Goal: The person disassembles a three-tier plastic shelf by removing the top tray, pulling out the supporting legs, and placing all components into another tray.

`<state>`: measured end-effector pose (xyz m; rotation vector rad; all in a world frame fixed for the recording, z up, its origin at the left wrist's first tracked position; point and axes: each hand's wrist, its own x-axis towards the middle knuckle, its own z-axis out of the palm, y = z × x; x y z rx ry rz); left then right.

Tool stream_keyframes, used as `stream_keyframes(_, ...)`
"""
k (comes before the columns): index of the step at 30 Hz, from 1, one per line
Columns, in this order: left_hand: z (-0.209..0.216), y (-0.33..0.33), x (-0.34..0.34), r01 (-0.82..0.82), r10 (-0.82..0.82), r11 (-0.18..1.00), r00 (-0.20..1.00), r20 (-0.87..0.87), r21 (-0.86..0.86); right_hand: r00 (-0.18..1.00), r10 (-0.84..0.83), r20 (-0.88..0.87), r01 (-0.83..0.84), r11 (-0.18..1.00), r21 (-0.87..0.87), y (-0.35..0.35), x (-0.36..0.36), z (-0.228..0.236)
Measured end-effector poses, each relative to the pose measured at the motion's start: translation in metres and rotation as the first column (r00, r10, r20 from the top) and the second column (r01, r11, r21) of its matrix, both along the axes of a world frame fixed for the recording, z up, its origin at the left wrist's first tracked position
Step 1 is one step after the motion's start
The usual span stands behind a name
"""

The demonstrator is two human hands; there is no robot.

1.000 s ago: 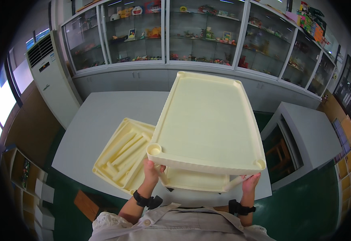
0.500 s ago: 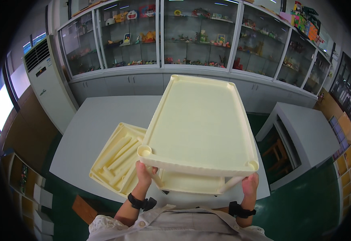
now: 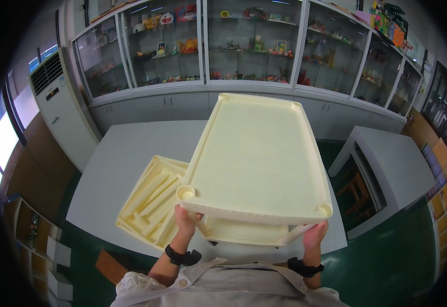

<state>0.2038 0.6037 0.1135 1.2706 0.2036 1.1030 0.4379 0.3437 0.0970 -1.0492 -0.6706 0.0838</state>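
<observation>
Cream tray: likely light, stiff, slick; best held at near corners, where left grip, right grip clasp underneath.

The collared top is pale grey with round buttons, the sleeves white and lacy, the strapped-on wristbands bulky and black.

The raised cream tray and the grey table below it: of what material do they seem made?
Raised cream tray: probably moulded plastic, satin; even colour, round corner recesses blending into the rim. Grey table: perhaps laminate or painted board, matte; smooth, with no visible grain.
</observation>
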Motion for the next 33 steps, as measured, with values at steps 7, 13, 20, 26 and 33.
stream_keyframes(7, 0.009, -0.006, 0.003, 0.03, -0.031, 0.999, 1.0, 0.001, 0.041, 0.993, -0.101, -0.057, 0.104, 0.994, 0.034, 0.001, -0.003, 0.007)
stream_keyframes(13, -0.003, 0.001, 0.003, 0.02, -0.019, 1.0, 1.0, 0.012, -0.018, 0.999, 0.009, -0.05, -0.006, 0.999, 0.046, 0.001, -0.005, 0.015)
stream_keyframes(20, 0.002, 0.006, 0.021, 0.074, -0.075, 0.996, 0.997, -0.013, -0.042, 0.985, 0.046, -0.165, -0.053, 0.998, -0.043, -0.014, -0.006, 0.051)
stream_keyframes(26, 0.008, 0.075, 0.066, -0.111, 0.121, 0.991, 0.981, -0.151, 0.075, 0.966, 0.047, 0.256, 0.025, 0.961, -0.274, 0.003, -0.037, 0.071)
stream_keyframes(33, 0.039, -0.001, 0.063, 0.205, -0.129, 0.939, 0.955, -0.269, 0.275, 0.919, -0.226, 0.322, 0.267, 0.96, -0.087, -0.01, -0.016, 0.067)
